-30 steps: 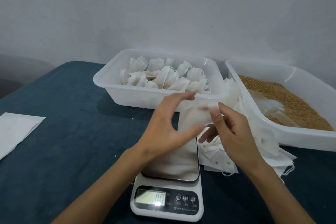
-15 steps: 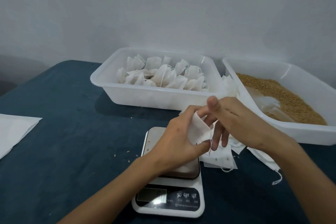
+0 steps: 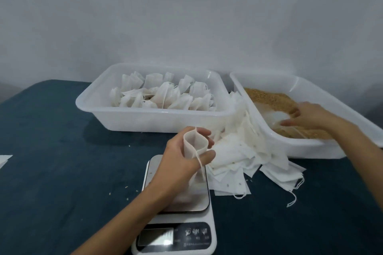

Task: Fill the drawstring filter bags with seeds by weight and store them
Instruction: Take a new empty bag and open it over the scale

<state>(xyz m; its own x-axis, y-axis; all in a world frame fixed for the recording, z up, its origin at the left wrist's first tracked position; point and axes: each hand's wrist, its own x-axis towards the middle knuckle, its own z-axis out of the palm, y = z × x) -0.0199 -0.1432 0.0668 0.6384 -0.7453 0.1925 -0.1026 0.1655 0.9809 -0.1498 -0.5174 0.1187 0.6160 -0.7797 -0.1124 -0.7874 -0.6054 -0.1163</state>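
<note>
Left hand (image 3: 182,157) grips a thin papery bag (image 3: 194,145) — right hand (image 3: 306,116), blurred, grip unclear — in grainy seeds (image 3: 269,97).

L hand (image 3: 182,157) curled; R hand (image 3: 306,117) maybe cupped

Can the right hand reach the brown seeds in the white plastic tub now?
Probably yes: the right hand is already inside the white plastic tub, at the brown seeds, with nothing in between.

white bags (image 3: 161,97), tan seeds (image 3: 271,99), teal tablecloth (image 3: 51,151)
</note>
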